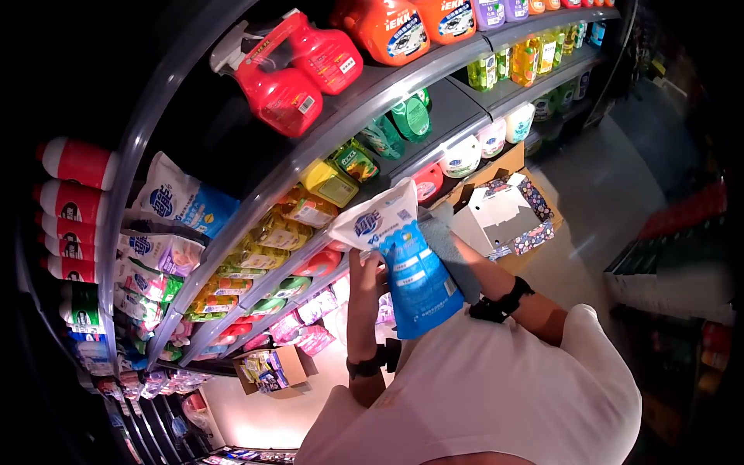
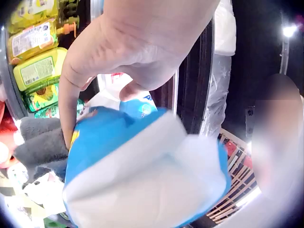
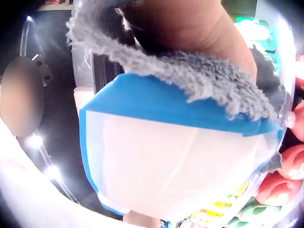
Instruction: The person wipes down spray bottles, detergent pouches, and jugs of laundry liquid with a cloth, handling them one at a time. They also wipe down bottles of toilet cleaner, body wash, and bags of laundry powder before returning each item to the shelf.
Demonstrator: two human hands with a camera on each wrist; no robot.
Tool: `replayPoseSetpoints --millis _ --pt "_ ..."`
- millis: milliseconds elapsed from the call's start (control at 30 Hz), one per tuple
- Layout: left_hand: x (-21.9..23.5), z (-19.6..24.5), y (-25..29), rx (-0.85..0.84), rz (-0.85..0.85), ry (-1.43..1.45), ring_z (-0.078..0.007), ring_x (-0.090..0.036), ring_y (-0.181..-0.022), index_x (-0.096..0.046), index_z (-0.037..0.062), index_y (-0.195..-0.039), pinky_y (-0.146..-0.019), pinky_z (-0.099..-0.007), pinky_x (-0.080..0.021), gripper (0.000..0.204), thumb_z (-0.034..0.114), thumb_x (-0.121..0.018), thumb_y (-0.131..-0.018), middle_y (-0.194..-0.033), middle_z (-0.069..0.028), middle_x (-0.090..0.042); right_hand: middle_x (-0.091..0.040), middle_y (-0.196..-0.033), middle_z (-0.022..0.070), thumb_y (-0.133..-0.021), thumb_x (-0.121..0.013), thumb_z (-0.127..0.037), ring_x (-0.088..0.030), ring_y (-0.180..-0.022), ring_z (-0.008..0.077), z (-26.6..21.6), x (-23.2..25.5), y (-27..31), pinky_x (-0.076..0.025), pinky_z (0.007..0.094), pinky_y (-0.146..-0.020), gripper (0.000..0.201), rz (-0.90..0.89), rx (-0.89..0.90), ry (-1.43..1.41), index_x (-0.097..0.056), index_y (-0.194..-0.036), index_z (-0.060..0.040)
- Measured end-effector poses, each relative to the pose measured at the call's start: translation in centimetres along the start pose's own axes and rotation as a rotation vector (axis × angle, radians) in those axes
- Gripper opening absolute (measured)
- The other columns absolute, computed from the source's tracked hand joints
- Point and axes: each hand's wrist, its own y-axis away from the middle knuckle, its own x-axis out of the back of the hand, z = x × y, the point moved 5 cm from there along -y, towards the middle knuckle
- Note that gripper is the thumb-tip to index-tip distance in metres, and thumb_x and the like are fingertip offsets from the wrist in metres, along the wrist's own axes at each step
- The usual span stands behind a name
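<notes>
A blue-and-white detergent bag (image 1: 415,271) is held up before the person's chest, its white top tilted toward the shelves. The left hand (image 2: 137,52) grips the bag at its side, thumb and fingers spread around it; in the head view that hand (image 1: 366,283) shows at the bag's left edge. On the other side, the right hand (image 3: 199,28) holds a fluffy grey cloth (image 3: 190,78) against the bag. From above, the cloth (image 1: 449,244) covers most of the right hand. The bag's pale underside (image 3: 156,161) faces the right wrist camera.
Shelves in front carry red spray bottles (image 1: 283,93), yellow dish-soap bottles (image 1: 329,182) and similar detergent bags (image 1: 186,198). An open carton (image 1: 508,167) stands on the floor beyond the right arm. Another box (image 1: 271,370) with packets sits at lower left.
</notes>
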Motion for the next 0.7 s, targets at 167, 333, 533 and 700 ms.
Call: replayPoseSetpoints --millis 167,333,533,700 --pt "1.2 -1.6 1.0 0.072 0.128 -0.175 -0.0251 -0.068 -0.075 -0.029 0.0160 -0.142 -0.059 -0.0347 -0.057 0.053 0.029 -0.051 -0.095 -0.107 -0.0162 -0.061 -0.061 -0.123 0.0118 -0.090 -0.066 -0.027 -0.063 -0.106 0.0180 0.7 0.7 -0.3 -0.053 0.0312 -0.089 0.053 -0.009 -0.085 0.010 -0.051 -0.133 0.0006" --pt "2.3 -5.2 0.7 0.115 0.195 -0.243 -0.0285 -0.068 -0.075 -0.030 0.0135 -0.137 -0.056 -0.0356 -0.058 0.050 0.029 -0.052 -0.095 -0.106 -0.0186 -0.061 -0.062 -0.123 0.0120 -0.091 -0.065 -0.028 -0.064 -0.105 0.0180 1.7 1.6 -0.6 -0.053 0.0312 -0.089 0.052 -0.008 -0.185 0.050 -0.051 -0.133 0.0005" --pt "0.8 -2.6 3.4 0.076 -0.036 0.147 -0.0349 -0.064 -0.100 -0.010 0.0198 -0.148 -0.078 -0.0423 -0.057 0.074 0.031 -0.059 -0.094 -0.129 -0.0218 -0.052 -0.066 -0.111 0.0098 -0.093 -0.062 -0.033 -0.067 -0.091 0.0134 1.8 4.3 -0.7 -0.057 0.0284 -0.078 0.048 0.098 -0.245 0.296 -0.056 -0.126 0.0007" --pt "0.4 -7.0 -0.7 -0.196 0.084 -0.227 -0.0300 -0.038 -0.133 -0.001 0.0080 -0.153 -0.106 -0.0403 -0.037 0.090 0.043 -0.060 -0.095 -0.146 -0.0224 -0.033 -0.067 -0.097 0.0100 -0.088 -0.057 -0.019 -0.065 -0.083 0.0155 2.3 4.4 -0.6 -0.052 0.0291 -0.071 0.037 0.394 -0.116 0.550 -0.060 -0.119 0.0004"
